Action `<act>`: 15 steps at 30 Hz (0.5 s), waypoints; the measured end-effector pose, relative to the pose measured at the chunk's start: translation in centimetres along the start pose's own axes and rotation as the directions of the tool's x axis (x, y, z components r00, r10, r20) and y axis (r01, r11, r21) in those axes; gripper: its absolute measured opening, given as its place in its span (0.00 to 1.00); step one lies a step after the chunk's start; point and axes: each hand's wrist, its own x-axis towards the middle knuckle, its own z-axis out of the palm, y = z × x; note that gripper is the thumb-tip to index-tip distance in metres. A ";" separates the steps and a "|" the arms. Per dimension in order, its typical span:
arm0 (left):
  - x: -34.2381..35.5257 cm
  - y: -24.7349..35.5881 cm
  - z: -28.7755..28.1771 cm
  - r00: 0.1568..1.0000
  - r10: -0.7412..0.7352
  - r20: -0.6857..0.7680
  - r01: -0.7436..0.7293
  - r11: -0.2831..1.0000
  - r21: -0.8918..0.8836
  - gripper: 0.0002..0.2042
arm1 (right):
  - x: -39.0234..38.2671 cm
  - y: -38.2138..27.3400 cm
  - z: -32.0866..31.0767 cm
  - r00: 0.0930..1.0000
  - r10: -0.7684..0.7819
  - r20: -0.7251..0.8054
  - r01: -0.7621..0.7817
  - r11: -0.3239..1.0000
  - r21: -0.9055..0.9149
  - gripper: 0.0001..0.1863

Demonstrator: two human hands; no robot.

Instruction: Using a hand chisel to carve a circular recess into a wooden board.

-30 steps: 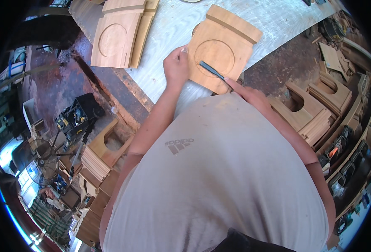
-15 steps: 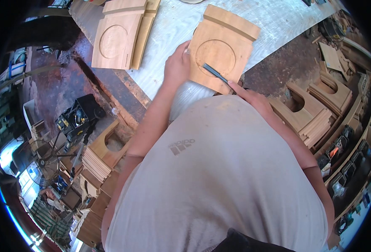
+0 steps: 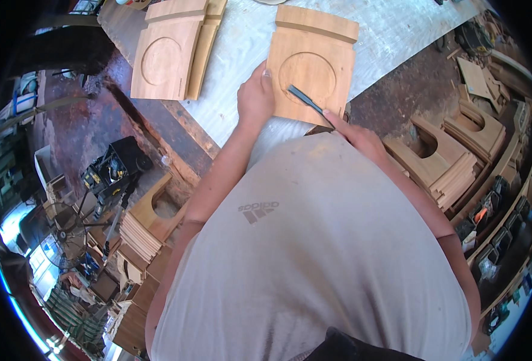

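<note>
Rotated: tan rect. wood board (image 3: 312, 46), L hand (image 3: 257, 95) gripping; R hand (image 3: 360, 137) grasps slim grey metal chisel (image 3: 305, 98); round recess (image 3: 308, 73) cut, rest unclear.

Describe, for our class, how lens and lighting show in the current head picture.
All in the head view: black surrounds the round fisheye image at the sides; the bright opening at lower left is washed out by glare; the pale tabletop has a bluish-white sheen; the chisel and wooden board show no obvious motion blur.

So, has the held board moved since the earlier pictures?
Yes: the board has turned, its top end swinging left, toward the other boards on the table.
</note>
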 end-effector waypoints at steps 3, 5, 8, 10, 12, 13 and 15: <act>0.0 0.5 -0.2 1.000 0.015 -0.011 -0.015 1.000 -0.020 0.18 | 0.1 0.3 0.0 1.000 0.019 0.002 -0.019 0.999 -0.026 0.29; 0.1 0.3 -0.2 1.000 -0.002 -0.013 0.002 1.000 -0.030 0.18 | -0.1 0.6 -0.2 1.000 0.020 0.015 -0.019 0.999 -0.032 0.29; 0.4 -0.3 0.0 0.998 0.063 -0.011 -0.064 0.996 -0.070 0.18 | -0.8 1.0 -0.9 0.993 0.070 0.092 -0.064 0.996 -0.065 0.29; 0.5 -0.4 -0.2 0.998 0.065 -0.023 -0.067 0.996 -0.067 0.18 | -0.8 1.2 -0.9 0.991 0.069 0.119 -0.060 0.996 -0.072 0.30; 0.4 -0.4 0.0 0.998 0.058 -0.015 -0.059 0.995 -0.084 0.18 | -1.0 1.1 -0.9 0.991 0.080 0.111 -0.070 0.993 -0.092 0.29; 0.5 -0.4 0.0 0.998 0.055 -0.010 -0.056 0.994 -0.094 0.18 | -0.9 0.9 -0.8 0.992 0.086 0.098 -0.075 0.992 -0.106 0.29; 0.5 -0.4 -0.1 1.000 0.031 0.002 -0.031 0.996 -0.081 0.18 | -0.8 0.8 -0.8 0.990 0.096 0.101 -0.084 0.989 -0.122 0.29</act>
